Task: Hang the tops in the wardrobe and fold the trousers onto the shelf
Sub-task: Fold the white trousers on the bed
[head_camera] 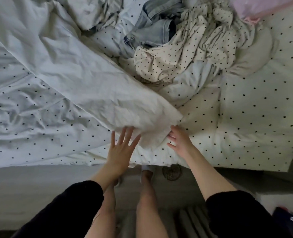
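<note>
A long white garment (83, 79) lies stretched diagonally across the dotted bed, its near end bunched at the bed's front edge. My left hand (120, 148) lies flat with spread fingers, its fingertips touching that bunched end. My right hand (178, 140) reaches the same end from the right, fingers loosely bent against the cloth; whether it pinches the fabric is unclear. Farther back lies a pile with light blue jeans (157, 26) and a cream dotted garment (185, 54). More white cloth (94, 12) is crumpled at the back.
The dotted duvet (254, 109) covers the whole bed. A pink item (255, 7) shows at the top right corner. My bare legs stand on the floor by the bed's edge, with a dark object (290, 220) at the lower right.
</note>
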